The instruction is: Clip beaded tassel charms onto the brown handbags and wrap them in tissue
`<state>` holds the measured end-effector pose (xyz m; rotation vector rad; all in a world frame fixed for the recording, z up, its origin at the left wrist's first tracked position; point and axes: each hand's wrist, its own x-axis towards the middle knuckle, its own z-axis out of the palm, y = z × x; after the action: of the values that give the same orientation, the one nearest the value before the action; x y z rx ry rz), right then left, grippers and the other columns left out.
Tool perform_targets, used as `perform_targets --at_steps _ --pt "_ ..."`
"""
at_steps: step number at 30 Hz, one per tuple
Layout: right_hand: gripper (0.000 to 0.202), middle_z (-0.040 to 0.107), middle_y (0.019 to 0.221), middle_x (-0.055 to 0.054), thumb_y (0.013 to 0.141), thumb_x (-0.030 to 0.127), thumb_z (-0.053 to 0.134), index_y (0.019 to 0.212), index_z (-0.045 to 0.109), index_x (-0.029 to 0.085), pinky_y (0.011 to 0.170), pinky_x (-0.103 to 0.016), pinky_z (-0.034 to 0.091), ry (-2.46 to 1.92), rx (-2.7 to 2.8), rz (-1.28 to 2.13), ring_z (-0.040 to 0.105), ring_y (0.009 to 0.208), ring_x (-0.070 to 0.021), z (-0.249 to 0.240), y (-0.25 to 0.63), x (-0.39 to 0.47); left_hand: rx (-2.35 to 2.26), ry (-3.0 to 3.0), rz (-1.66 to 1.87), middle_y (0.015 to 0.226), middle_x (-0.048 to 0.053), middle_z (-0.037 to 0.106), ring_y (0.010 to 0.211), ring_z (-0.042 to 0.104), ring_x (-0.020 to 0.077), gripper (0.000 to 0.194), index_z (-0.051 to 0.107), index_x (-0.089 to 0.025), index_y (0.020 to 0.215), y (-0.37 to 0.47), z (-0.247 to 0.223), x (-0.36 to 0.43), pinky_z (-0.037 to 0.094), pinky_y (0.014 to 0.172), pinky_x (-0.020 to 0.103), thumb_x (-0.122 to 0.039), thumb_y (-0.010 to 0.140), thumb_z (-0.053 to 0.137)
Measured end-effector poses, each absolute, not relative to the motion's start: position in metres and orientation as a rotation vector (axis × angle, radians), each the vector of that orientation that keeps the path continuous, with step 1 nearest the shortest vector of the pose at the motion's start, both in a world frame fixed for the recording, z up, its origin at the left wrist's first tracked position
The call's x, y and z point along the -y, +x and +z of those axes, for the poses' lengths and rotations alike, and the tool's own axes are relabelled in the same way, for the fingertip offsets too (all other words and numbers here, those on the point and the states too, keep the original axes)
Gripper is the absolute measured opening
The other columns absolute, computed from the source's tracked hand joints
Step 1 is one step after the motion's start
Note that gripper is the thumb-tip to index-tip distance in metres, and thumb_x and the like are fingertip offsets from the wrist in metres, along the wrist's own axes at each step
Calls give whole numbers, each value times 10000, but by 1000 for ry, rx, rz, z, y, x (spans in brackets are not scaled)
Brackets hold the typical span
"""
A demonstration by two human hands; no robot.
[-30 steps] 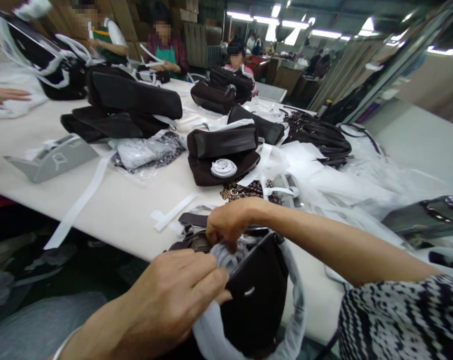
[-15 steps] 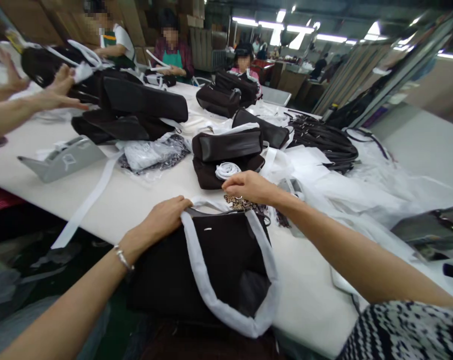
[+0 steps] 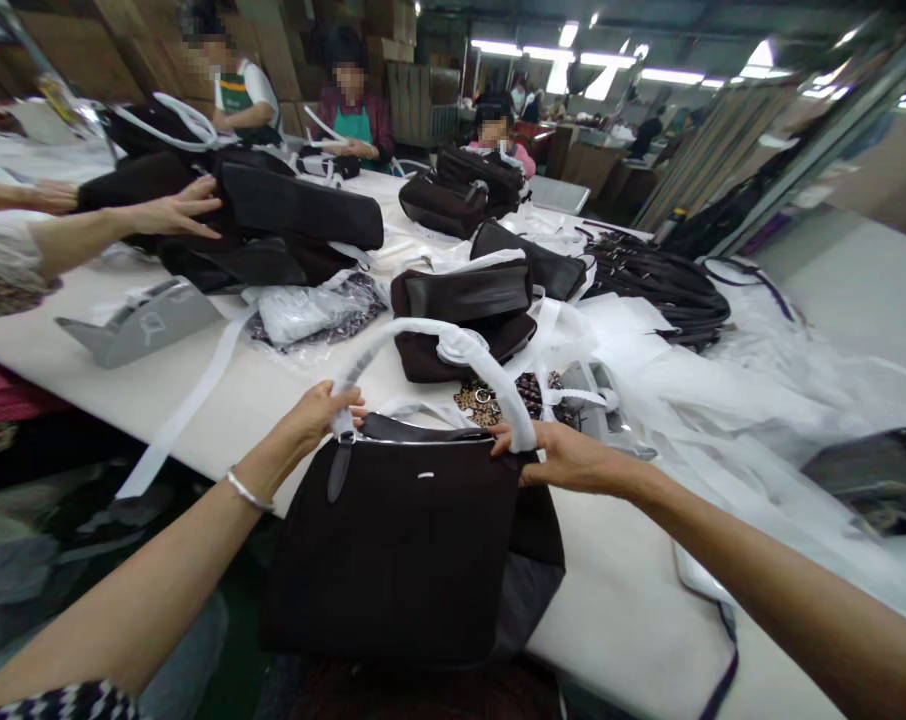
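Note:
A black handbag (image 3: 400, 550) stands at the table's near edge, its zip top facing up. One handle (image 3: 423, 328), wrapped in white material, arches above the bag. My left hand (image 3: 325, 412) is closed around the handle's left end, close to the metal ring. At the other end, my right hand (image 3: 550, 455) grips the handle's base, fingers at the bag's top right corner. Just behind the bag lie a leopard-print piece with metal rings (image 3: 477, 402) and a grey tape dispenser (image 3: 592, 400).
More black bags (image 3: 464, 290) are piled ahead. Black straps (image 3: 648, 285) and white sheets (image 3: 648, 370) lie to the right. Left, a grey dispenser (image 3: 153, 320) trails white tape. A co-worker's hands (image 3: 172, 212) touch bags at far left. Other people sit across the table.
The front handle has swung up from hanging over the bag's front to standing above it. My right hand has come down to its right end. The co-worker's hands have lowered onto a bag.

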<state>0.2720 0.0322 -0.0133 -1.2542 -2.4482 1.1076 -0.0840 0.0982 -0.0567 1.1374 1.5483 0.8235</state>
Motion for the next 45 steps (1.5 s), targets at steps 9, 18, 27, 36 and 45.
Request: perform_targets --at_steps 9,18,27,36,45 --pt "331 705 912 -77 738 441 714 943 661 187 743 -349 511 -2009 2075 1044 663 847 -250 -37 298 3 -1619 2370 659 1248 107 592 1172 545 276 417 517 -187 1260 -55 -25 -40 412 1023 414 -373 889 562" --pt "368 624 1148 -85 782 182 665 1147 623 200 948 -360 451 -1697 2333 744 560 1065 -233 -54 282 89 -1151 2484 231 1155 131 633 1074 584 311 572 546 -161 1232 53 -46 -14 437 916 404 -582 845 560" --pt "216 679 950 -146 839 39 479 907 667 122 797 -316 482 -1593 2823 521 602 915 -226 -100 240 83 -1033 2094 289 855 54 648 780 593 224 366 588 -184 879 62 -103 -33 414 705 307 -501 926 412" --pt "228 619 781 -42 762 14 476 831 616 180 681 -271 449 -1538 2355 364 570 751 -171 -59 286 102 -1045 1998 422 736 -11 555 687 504 161 332 497 -207 751 50 -126 -42 389 681 267 -438 940 352" --pt "109 645 857 -24 792 143 539 845 619 197 751 -290 499 -1832 1619 663 621 795 -163 -47 372 134 -985 1789 410 761 -5 552 732 516 182 422 524 -193 777 48 -109 -48 430 709 284 -556 912 356"
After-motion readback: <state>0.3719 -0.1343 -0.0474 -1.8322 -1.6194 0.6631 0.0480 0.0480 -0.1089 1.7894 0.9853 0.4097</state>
